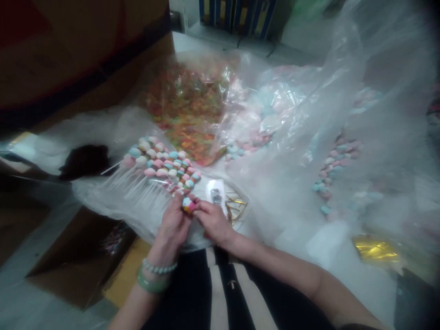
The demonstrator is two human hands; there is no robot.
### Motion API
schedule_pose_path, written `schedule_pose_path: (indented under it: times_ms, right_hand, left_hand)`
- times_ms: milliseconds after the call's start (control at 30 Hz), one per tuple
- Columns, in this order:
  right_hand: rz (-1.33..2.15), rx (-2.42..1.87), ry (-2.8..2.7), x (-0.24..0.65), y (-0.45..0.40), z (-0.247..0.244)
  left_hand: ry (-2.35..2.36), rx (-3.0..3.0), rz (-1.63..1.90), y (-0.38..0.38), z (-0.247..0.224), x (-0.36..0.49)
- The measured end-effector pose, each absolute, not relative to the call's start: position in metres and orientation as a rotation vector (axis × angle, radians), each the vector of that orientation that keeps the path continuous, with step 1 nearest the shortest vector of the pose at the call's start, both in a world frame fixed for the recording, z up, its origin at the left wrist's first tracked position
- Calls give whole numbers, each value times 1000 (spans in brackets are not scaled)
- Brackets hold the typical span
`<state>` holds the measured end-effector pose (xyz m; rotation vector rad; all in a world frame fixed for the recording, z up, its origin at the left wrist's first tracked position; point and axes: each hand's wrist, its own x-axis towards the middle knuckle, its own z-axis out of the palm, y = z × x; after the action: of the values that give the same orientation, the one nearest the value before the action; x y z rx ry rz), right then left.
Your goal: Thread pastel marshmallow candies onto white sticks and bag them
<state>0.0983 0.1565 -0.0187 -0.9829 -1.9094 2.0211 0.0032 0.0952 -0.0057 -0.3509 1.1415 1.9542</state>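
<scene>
My left hand (174, 221), with a beaded bracelet and a green bangle on its wrist, has its fingers closed on a small pink, white and blue piece (189, 205). From the other side, the fingertips of my right hand (213, 221) pinch the same piece. Blur hides its exact kind. Just beyond my left hand lies a bunch of egg-shaped pastel balls on white sticks (165, 166), in pink, blue and white. A shallow clear container with gold strips (237, 204) sits beside my right hand, and a white label-like item (216, 192) lies against it.
Crumpled clear plastic (292, 174) spreads over the table to the right, with more pastel balls under it. Behind the bunch is a bag of orange and green pieces (192, 110). A large carton (68, 55) stands at left, an open cardboard box (79, 261) below. Gold foil (376, 250) lies right.
</scene>
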Motion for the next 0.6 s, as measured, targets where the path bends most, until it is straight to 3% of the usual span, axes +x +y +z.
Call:
schedule_pose_path:
  times_ms: [133,433,600]
  right_hand:
    - [2196,-1028,-1828,98,160,-20]
    - [1544,-822,-2223,106,165,-28]
    - [1431,-695,-2253,107,168,-33]
  left_hand:
    - [1161,-316,1884,92,-9,-4]
    - [1478,-73,1738,87,-21,-8]
    - [1343,21,1563,84,-23,3]
